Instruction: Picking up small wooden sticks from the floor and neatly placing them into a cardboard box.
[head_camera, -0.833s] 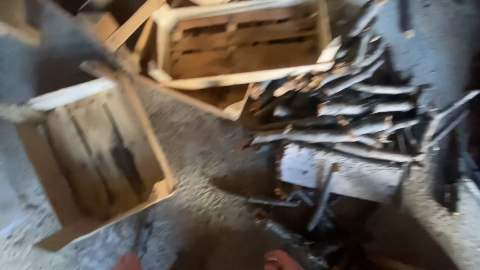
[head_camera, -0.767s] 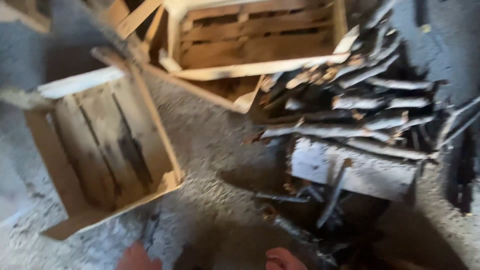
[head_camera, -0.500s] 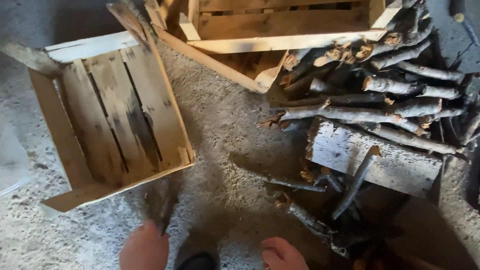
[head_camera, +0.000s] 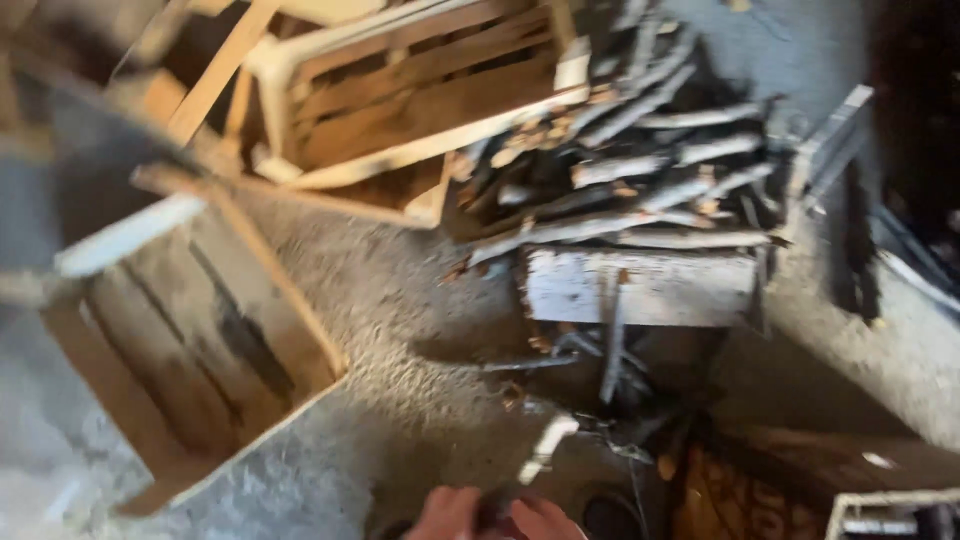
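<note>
In the head view we look down on a gritty concrete floor (head_camera: 420, 330), and the frame is blurred. At the bottom edge our left hand (head_camera: 445, 515) and right hand (head_camera: 545, 520) come together around a thin pale stick (head_camera: 540, 455) that slants up and to the right from between them. Both seem to grasp its lower end, but the fingers are cut off by the frame, so we cannot tell how tightly either one is closed. We judge the stick is held by its near end so that the far end stays free to swing toward the woodpile.

To the left a shallow wooden crate (head_camera: 190, 350) sits tilted, its open face up and nothing visible inside it; its near corner lies close to the hands. Behind it a second slatted crate (head_camera: 420, 90) leans among loose boards. To the right, a heap of cut branches (head_camera: 640, 180) rests on a weathered pale plank (head_camera: 640, 285), with a few dark twigs (head_camera: 600, 370) spilling toward us.

Open room is 1 bare strip of floor between the crate and the pile, narrowing toward the hands. A patterned rug (head_camera: 730, 500) lies just right of them.
</note>
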